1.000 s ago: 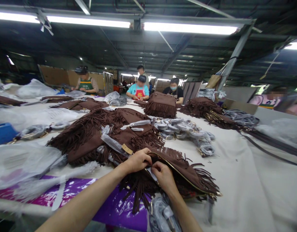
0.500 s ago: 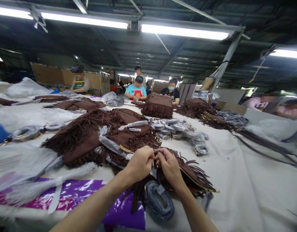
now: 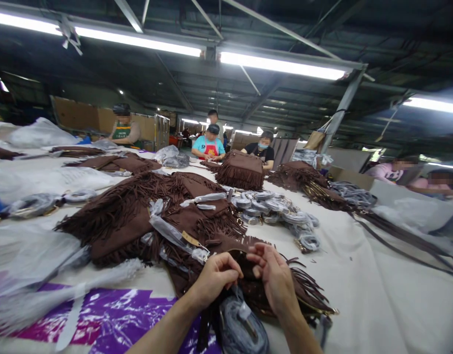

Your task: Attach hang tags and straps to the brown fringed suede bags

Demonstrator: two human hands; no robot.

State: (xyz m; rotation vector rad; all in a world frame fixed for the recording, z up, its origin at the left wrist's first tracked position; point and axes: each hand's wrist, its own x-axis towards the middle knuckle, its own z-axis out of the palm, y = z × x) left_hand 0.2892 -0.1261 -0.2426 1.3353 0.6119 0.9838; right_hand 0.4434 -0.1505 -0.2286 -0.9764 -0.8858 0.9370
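A brown fringed bag lies in front of me, its top edge with a gold zipper parted so that the dark inside shows. My left hand is over the near side of the bag, thumb and fingers pinched at the upper end of a strap. That strap is coiled and wrapped in clear plastic, and hangs against the bag's near side. Just right of it, my right hand is raised over the bag opening, fingers loosely bent and apart, holding nothing that I can see.
More brown fringed bags are heaped at left, with a tan tag on top. Several plastic-wrapped strap coils lie beyond. Purple plastic sheeting and a bundle of white ties are at front left. Co-workers work across the table.
My hands were together at a gold metal fitting; now they have come apart. The right hand has moved right and its fingers have loosened. The bag's opening now shows between them.
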